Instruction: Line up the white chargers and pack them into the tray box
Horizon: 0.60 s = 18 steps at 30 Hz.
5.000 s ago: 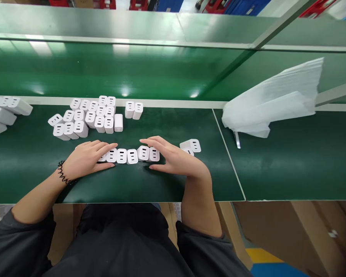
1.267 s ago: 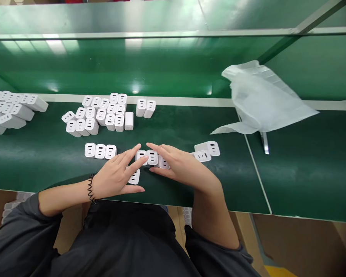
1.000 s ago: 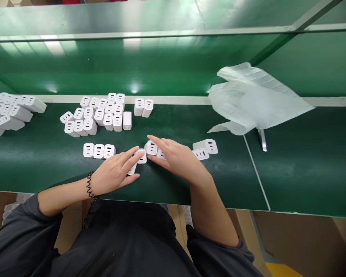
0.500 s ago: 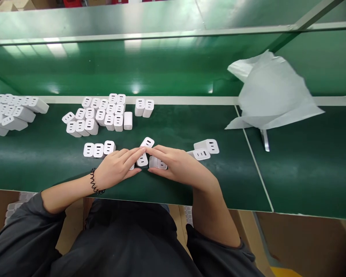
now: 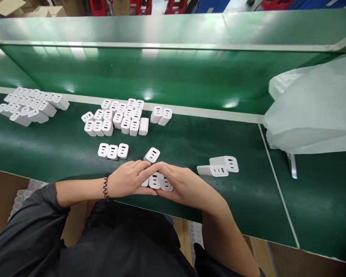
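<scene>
My left hand point(image 5: 129, 179) and my right hand point(image 5: 184, 182) meet at the fingertips around a short row of white USB charger blocks point(image 5: 154, 181). Their port faces point up at me, and the left one is partly covered by my left hand. Fingers lie along the far side of the row and thumbs along the near side, so both hands are closed on it. Just beyond my fingertips a single charger point(image 5: 152, 154) stands tilted. Three chargers point(image 5: 112, 152) stand in a row to the left. Two more point(image 5: 219, 170) lie on their sides to the right.
A larger group of chargers point(image 5: 127, 115) stands farther back, with a pair point(image 5: 161, 115) beside it. Another dense cluster point(image 5: 34, 104) is at far left. A translucent plastic bag point(image 5: 314, 111) hangs over a metal bracket point(image 5: 292, 165) at right. The green bench's back panel point(image 5: 161, 77) rises behind.
My hands have closed in around the chargers between them. The right-hand charger, lying over before, now has its ports up in the row. The camera view has shifted.
</scene>
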Available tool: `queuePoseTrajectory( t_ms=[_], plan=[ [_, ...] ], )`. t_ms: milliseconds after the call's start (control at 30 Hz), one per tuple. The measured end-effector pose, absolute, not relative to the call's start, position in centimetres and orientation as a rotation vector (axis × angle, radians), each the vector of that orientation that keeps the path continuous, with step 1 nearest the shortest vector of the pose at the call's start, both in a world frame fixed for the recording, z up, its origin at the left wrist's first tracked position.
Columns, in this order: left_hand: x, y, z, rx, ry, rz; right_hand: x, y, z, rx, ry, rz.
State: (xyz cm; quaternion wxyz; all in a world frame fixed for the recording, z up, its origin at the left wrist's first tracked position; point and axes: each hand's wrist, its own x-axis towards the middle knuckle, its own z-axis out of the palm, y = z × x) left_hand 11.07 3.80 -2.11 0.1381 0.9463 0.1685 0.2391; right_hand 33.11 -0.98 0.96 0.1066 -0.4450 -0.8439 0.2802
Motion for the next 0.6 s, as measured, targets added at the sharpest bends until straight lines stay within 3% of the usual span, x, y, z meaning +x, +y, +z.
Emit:
queuePoseTrajectory(
  t_ms=[400,600],
  plan=[
    [9.5,5.4,-0.3,2.568,0.393,1.031,28.5,-2.6,-0.6,-1.338,-2.568,0.168],
    [5.0,11.8,1.6,2.184,0.857,1.197,28.0,-3.4,-1.7,-1.411,-2.529,0.076]
  ],
)
